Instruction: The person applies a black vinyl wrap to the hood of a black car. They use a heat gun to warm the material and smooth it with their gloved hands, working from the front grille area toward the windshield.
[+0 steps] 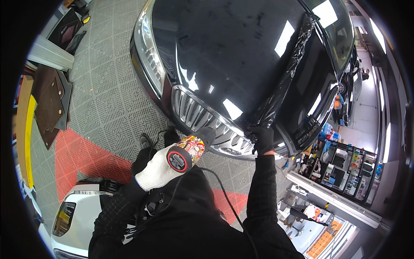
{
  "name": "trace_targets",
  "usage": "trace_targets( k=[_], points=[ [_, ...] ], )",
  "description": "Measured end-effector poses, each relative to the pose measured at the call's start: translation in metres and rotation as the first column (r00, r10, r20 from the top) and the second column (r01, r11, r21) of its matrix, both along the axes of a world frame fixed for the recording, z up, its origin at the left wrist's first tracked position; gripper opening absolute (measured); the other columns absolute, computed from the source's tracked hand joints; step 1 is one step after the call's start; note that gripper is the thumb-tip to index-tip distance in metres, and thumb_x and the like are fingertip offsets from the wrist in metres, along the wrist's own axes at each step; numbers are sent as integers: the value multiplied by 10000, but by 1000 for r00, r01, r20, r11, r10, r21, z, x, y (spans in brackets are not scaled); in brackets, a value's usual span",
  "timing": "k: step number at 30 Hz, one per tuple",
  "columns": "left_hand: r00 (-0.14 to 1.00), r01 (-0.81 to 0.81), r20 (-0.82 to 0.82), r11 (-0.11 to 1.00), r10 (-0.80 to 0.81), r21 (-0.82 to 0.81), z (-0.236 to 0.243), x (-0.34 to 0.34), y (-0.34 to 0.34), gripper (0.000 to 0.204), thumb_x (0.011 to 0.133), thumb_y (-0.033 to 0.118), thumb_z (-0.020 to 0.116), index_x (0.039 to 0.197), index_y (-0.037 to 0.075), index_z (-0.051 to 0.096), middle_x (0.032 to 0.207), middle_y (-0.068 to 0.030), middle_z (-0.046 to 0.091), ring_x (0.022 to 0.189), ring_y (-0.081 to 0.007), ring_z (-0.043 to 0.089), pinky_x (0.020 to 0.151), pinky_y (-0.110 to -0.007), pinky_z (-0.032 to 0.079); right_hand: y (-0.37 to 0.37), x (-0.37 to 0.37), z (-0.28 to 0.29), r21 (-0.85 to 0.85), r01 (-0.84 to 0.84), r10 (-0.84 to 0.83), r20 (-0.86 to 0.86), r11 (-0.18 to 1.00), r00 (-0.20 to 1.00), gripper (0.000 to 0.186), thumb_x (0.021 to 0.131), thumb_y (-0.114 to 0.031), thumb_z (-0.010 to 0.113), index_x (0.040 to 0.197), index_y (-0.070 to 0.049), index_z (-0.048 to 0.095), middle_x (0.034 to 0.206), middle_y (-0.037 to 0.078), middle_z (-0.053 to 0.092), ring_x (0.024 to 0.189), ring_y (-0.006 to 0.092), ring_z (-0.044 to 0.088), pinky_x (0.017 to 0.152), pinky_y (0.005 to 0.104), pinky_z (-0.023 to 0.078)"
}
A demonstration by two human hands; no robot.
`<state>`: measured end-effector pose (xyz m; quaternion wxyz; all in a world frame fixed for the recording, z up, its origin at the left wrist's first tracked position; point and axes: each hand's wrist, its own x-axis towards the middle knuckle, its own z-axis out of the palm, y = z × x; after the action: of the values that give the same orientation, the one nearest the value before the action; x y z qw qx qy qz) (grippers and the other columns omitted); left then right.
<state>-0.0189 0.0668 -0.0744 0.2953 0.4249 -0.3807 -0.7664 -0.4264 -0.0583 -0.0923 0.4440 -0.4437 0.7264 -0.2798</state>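
My left hand [158,169], in a white knit glove, is closed around a heat gun [192,147] with a colourful patterned body and a round, red-ringed rear end. Its dark nozzle points at the chrome grille [202,113] of a black car. At the front edge of the hood [224,52], my right hand [264,139] wears a black glove and is closed on gathered black film [272,101]. The film runs in a wrinkled strip up the hood toward the windshield. Dark glove against dark film partly hides the fingers.
A power cord [224,190] hangs across my front. A white car bumper [84,211] lies at lower left, near brown mats [48,103] and a long yellow-edged box [29,129]. Shelves of supplies [345,172] stand at right. Grey and red grid tiles [108,86] cover the floor.
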Motion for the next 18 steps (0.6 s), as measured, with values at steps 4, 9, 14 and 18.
trace_targets(
  k=[4, 9, 14, 18],
  points=[
    [849, -135, -360, 818, 387, 560, -5, -1, -3, 472, 1060, 203, 619, 1472, -7, 525, 1443, -141, 616, 1320, -233, 630, 1105, -418, 565, 1, -5, 4, 55, 18, -24, 110, 998, 994, 132, 830, 18, 698, 894, 98, 782, 850, 159, 790, 760, 236, 787, 729, 327, 638],
    [803, -143, -354, 733, 479, 666, -10, 1, -4, 474, 1144, 317, 511, 1493, -3, 519, 1468, -155, 613, 1335, -255, 627, 1135, -429, 536, 3, -2, 8, 54, 47, -57, 206, 997, 977, 123, 829, 6, 702, 878, 89, 779, 843, 156, 787, 752, 227, 785, 717, 329, 634],
    [837, -124, -412, 858, 361, 499, -13, 2, -9, 736, 901, -31, 824, 1514, 29, 421, 1471, -135, 534, 1338, -236, 602, 1082, -405, 596, 5, -3, 7, -12, -47, 48, 106, 999, 993, 98, 824, 7, 709, 848, 78, 772, 812, 145, 775, 730, 221, 778, 697, 331, 628],
    [923, -101, -326, 947, 203, 304, -14, 4, -11, 665, 967, 54, 775, 1526, 42, 415, 1509, -142, 522, 1352, -251, 598, 1089, -440, 585, 5, -3, 8, 6, -62, 61, 90, 998, 994, 95, 825, 9, 702, 835, 72, 772, 791, 138, 768, 715, 211, 771, 690, 325, 621]
  ],
)
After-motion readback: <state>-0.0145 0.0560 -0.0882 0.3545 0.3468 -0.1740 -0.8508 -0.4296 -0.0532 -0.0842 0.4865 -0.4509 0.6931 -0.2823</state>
